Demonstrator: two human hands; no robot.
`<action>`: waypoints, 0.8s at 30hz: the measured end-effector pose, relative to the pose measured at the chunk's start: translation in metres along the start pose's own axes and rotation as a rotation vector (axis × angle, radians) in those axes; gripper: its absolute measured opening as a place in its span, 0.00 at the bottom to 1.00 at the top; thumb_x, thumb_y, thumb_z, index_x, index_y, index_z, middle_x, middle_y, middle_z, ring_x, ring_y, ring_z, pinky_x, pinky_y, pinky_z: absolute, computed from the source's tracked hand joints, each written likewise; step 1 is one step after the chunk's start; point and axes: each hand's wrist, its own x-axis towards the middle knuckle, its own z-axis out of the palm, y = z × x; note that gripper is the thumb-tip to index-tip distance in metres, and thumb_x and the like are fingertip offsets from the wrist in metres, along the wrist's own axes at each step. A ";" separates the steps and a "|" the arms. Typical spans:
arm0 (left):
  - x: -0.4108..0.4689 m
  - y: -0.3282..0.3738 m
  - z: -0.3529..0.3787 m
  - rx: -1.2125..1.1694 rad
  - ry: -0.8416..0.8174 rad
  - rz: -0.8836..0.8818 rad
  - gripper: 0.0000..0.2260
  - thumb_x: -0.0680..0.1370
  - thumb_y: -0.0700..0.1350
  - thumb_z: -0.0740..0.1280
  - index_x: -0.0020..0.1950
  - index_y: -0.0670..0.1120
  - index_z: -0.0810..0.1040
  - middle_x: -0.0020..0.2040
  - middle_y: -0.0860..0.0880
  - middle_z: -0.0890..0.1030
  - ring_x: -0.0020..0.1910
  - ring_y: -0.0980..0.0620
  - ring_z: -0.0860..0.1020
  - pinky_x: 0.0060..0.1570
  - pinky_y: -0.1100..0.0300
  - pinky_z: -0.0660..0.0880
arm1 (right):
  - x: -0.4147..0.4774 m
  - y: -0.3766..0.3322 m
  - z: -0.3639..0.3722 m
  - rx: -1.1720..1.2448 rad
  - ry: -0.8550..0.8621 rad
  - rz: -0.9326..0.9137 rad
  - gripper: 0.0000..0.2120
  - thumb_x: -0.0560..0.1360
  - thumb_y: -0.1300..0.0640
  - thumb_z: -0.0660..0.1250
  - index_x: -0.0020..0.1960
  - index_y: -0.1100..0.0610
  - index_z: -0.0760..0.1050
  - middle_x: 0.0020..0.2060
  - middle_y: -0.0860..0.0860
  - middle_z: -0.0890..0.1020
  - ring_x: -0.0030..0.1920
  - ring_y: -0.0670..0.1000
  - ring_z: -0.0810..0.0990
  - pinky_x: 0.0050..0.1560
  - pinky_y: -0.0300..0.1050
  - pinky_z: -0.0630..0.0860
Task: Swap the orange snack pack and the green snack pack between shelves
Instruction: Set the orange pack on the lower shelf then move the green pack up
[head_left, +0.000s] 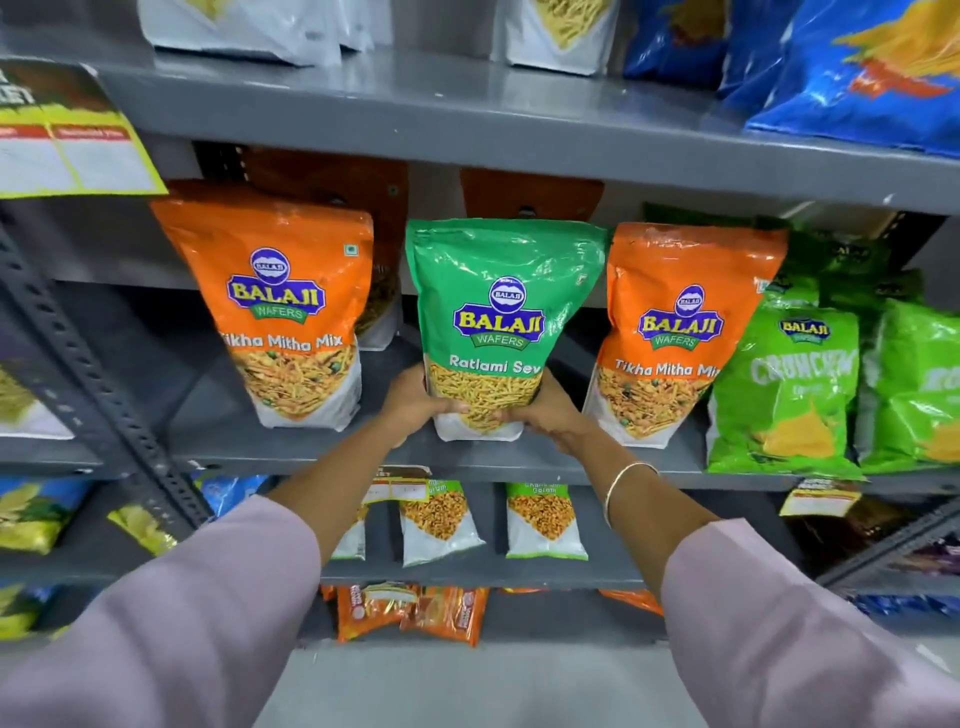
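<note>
A green snack pack (498, 291), labelled Ratlami Sev, stands upright in the middle of the grey shelf (363, 460). My left hand (413, 402) grips its lower left corner and my right hand (545, 410) grips its lower right corner. An orange snack pack (280, 291), labelled Tikha Mitha Mix, stands to its left. A second orange snack pack (675, 322) stands to its right. More orange packs show dimly behind them.
Light green chip bags (789, 384) crowd the shelf's right end. The shelf above (467, 109) carries white pouches and blue bags (872, 67). White-and-green packs (543, 519) sit on the shelf below, with small orange packets (415, 613) lower down. A slotted metal upright (88, 374) runs diagonally at left.
</note>
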 end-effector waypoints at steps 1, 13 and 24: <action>-0.006 -0.001 -0.004 -0.002 0.007 0.008 0.28 0.64 0.39 0.77 0.62 0.40 0.74 0.62 0.42 0.79 0.61 0.45 0.76 0.58 0.55 0.73 | -0.009 -0.008 0.004 -0.015 -0.003 -0.010 0.47 0.54 0.62 0.80 0.68 0.58 0.61 0.64 0.59 0.75 0.65 0.58 0.73 0.64 0.61 0.72; -0.095 0.049 -0.036 0.010 0.020 0.171 0.25 0.67 0.41 0.75 0.62 0.38 0.73 0.58 0.41 0.80 0.58 0.47 0.77 0.52 0.56 0.73 | -0.118 -0.089 -0.001 -0.109 -0.060 -0.092 0.29 0.63 0.67 0.75 0.61 0.58 0.68 0.49 0.50 0.78 0.45 0.48 0.76 0.38 0.41 0.77; -0.149 0.139 -0.072 0.014 -0.040 0.398 0.16 0.62 0.43 0.79 0.46 0.50 0.80 0.45 0.55 0.82 0.42 0.64 0.78 0.46 0.69 0.77 | -0.203 -0.172 -0.050 -0.204 0.005 -0.152 0.25 0.63 0.61 0.76 0.56 0.55 0.70 0.50 0.53 0.80 0.47 0.51 0.78 0.37 0.43 0.79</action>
